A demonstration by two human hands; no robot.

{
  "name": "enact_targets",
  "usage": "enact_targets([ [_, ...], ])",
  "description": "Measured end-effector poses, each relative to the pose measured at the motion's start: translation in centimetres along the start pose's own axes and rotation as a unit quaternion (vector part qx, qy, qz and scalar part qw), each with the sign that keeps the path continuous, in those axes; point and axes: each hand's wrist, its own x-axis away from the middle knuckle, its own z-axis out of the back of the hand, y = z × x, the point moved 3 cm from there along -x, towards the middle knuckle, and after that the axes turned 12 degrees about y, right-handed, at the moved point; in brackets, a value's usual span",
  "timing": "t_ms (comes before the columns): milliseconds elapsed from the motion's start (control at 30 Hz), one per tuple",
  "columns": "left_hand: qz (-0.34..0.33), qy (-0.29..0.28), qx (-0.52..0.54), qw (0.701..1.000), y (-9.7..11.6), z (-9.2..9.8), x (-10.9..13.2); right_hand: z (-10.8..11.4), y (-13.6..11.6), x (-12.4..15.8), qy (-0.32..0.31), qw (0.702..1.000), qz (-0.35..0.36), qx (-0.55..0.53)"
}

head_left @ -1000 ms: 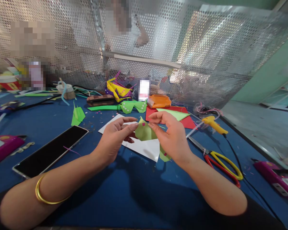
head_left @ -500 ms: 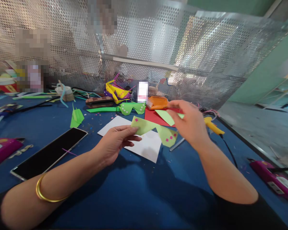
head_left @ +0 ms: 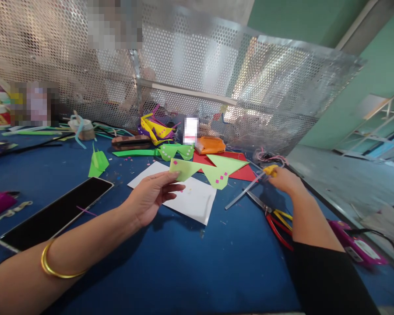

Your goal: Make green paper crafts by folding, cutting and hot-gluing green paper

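Note:
Between the thumb and fingers of my left hand [head_left: 159, 190] is a light green paper mask [head_left: 213, 175], shaped like glasses and dotted with small pink squares. It hovers above a white sheet of paper [head_left: 192, 203]. At the right, my right hand [head_left: 287, 181] has its fingers closed round a yellow glue gun [head_left: 269, 169], which is partly hidden by the hand. A clear glue stick [head_left: 236, 200] lies near it. Scissors [head_left: 265, 208] with red and yellow handles rest just below my right hand, partly under the forearm. A light green paper piece [head_left: 228, 162] lies on red paper [head_left: 246, 173].
Green paper glasses [head_left: 175, 152], yellow and purple paper glasses [head_left: 156, 129], a brown case [head_left: 131, 142] and an orange pouch [head_left: 210, 145] line the back, before a perforated metal screen [head_left: 190, 57]. A phone [head_left: 57, 214] lies left; a magenta device [head_left: 357, 247] sits right.
My right hand has left the light green paper piece and moved right, closing on the glue gun. The scissors have come into sight. My left hand still holds the mask.

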Motion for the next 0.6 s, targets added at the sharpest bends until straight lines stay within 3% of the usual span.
enact_targets([
  [300, 0.002, 0.001, -0.009, 1.0, -0.1, 0.1, -0.1, -1.1, -0.5, 1.5, 0.082, 0.994, -0.054, 0.053],
  [600, 0.005, 0.004, -0.005, 1.0, -0.1, 0.0, -0.1, -1.1, -0.3, 1.4, 0.152, 0.985, -0.083, -0.016],
])
